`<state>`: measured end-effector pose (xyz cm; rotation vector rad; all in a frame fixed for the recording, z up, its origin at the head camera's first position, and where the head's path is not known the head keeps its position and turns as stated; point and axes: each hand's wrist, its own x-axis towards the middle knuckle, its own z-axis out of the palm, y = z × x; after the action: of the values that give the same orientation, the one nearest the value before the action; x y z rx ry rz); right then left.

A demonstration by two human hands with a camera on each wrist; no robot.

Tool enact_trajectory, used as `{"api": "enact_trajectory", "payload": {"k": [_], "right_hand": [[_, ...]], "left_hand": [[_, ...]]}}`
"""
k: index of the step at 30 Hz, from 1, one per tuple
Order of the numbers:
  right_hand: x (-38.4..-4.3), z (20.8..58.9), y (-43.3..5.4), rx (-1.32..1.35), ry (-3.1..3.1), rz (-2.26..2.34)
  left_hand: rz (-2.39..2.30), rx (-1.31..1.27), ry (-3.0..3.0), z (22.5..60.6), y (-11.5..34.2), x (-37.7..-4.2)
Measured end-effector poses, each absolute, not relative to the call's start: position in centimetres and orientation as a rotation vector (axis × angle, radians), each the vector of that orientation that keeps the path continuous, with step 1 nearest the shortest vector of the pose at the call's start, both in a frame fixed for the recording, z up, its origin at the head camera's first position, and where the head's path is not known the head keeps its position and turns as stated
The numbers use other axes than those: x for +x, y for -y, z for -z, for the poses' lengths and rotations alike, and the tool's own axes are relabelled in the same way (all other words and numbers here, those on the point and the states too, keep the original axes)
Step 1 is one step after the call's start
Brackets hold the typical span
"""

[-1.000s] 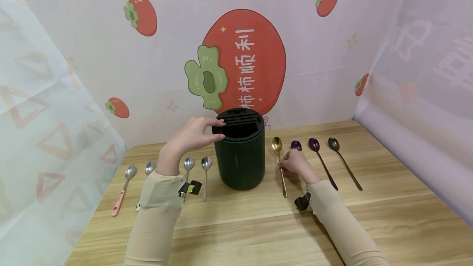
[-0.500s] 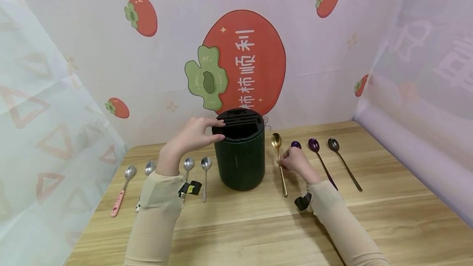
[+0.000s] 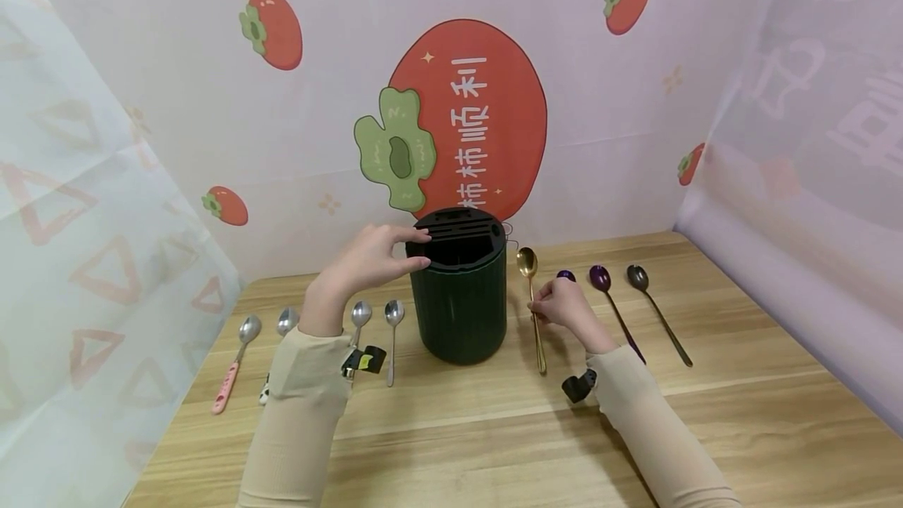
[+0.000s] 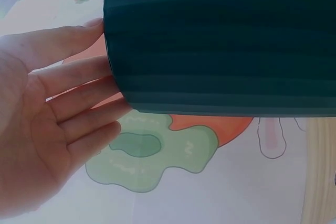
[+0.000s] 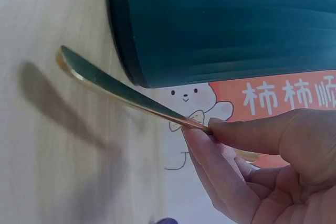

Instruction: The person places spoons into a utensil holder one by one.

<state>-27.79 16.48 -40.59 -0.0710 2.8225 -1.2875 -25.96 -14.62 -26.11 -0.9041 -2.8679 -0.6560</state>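
Note:
A dark green ribbed utensil holder (image 3: 458,312) with a black slotted top stands upright at the middle of the table. My left hand (image 3: 374,257) reaches to its rim from the left, fingers and thumb extended and touching the edge. In the left wrist view those fingertips meet the end of the holder (image 4: 220,40). To the right of the holder, my right hand (image 3: 562,304) pinches a gold spoon (image 3: 527,261) by its handle between thumb and fingers, bowl pointing away. The right wrist view shows the handle end (image 5: 100,82) raised off the table, its shadow apart from it.
Right of my right hand lie a purple spoon (image 3: 600,278) and a black spoon (image 3: 637,278); another purple spoon (image 3: 566,276) is mostly behind that hand. On the left are a pink-handled spoon (image 3: 224,386) and several silver spoons (image 3: 393,312), some partly hidden by my left arm.
The gold spoon has shifted slightly away and upward in the head view, my right hand moving a little with it. The left hand and the holder stay in place.

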Motion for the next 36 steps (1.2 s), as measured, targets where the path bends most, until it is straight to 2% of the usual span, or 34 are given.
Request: {"api": "enact_trajectory", "payload": {"k": [25,36], "right_hand": [[-27.0,37.9,-16.2,-0.119,-2.727,1.573],[-26.4,36.3,-16.4,-0.115,-2.865,1.460]], "left_hand": [[0.681,-0.895,2.865,26.3,14.8,-26.0],[0.679,-0.893,2.859,26.4,14.7,-25.9]]}}
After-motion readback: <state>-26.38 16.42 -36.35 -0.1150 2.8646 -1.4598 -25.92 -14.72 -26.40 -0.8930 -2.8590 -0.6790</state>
